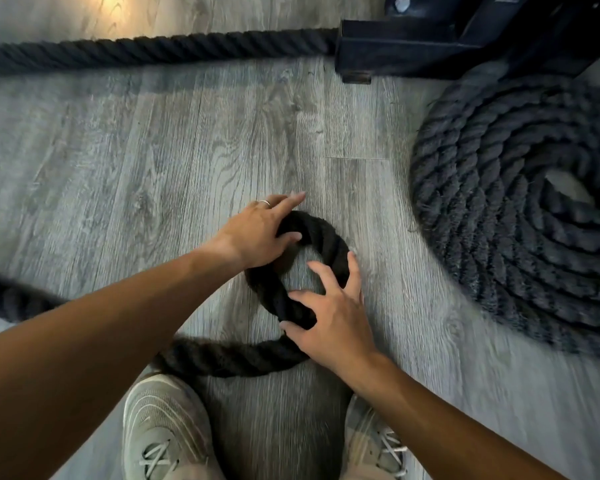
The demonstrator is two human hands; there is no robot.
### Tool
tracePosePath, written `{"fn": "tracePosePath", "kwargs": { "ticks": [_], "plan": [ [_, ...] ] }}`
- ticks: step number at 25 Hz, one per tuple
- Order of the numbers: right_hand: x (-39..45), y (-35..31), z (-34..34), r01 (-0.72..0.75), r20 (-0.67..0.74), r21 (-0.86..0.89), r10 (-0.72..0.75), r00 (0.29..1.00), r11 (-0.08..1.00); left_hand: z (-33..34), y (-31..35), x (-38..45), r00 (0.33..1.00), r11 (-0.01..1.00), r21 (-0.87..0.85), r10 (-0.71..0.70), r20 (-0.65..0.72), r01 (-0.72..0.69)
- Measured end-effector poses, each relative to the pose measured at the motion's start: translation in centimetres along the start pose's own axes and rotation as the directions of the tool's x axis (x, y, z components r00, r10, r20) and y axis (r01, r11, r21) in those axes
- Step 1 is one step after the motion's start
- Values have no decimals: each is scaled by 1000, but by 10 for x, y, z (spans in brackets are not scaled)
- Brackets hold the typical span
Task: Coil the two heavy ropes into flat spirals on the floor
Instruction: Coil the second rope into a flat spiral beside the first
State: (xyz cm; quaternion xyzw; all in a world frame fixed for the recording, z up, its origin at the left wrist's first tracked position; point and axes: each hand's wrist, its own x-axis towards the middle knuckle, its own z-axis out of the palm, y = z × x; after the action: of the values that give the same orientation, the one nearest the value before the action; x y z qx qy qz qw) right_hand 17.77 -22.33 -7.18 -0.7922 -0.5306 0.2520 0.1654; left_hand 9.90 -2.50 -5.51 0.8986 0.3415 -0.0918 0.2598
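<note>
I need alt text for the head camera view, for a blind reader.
Two hands shape the first small loop of a dark rope on a grey wood floor: left hand grips it, right hand presses it. A finished coil lies at right.

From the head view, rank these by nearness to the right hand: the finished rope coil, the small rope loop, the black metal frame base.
From the right hand:
1. small rope loop, under its fingers.
2. finished rope coil, to its right.
3. black metal frame base, far ahead at top.

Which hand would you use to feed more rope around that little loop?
Probably the left hand. The loose rope trails off to the person's left, on that arm's side. The right hand rests on the small loop with spread fingers, well placed to hold it flat.
</note>
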Motion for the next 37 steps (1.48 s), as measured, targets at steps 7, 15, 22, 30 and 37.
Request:
{"fn": "tracePosePath", "kwargs": {
  "ticks": [7, 15, 22, 30, 37],
  "plan": [
    [38, 35, -52, 253, 241, -52, -234, 942, 966, 1, -10, -23, 969, 975, -28, -223, -107, 222],
    [41, 47, -79, -338, 138, 308, 310, 941, 889, 35, -7, -93, 867, 866, -126, -494, -64, 484],
    [-16, -19, -4, -650, 64, 334, 671, 738, 683, 20, -6, -88, 881, 881, -18, -473, 9, 473],
    [35, 1, -18, -458, 38, 183, 459, 887, 870, -3, -16, -38, 983, 975, -129, -183, -23, 179],
    [111, 32, -73, -15, 363, 118, -29, 932, 993, 33, 3, -96, 854, 763, -422, -516, 58, 490]
  ]
}}
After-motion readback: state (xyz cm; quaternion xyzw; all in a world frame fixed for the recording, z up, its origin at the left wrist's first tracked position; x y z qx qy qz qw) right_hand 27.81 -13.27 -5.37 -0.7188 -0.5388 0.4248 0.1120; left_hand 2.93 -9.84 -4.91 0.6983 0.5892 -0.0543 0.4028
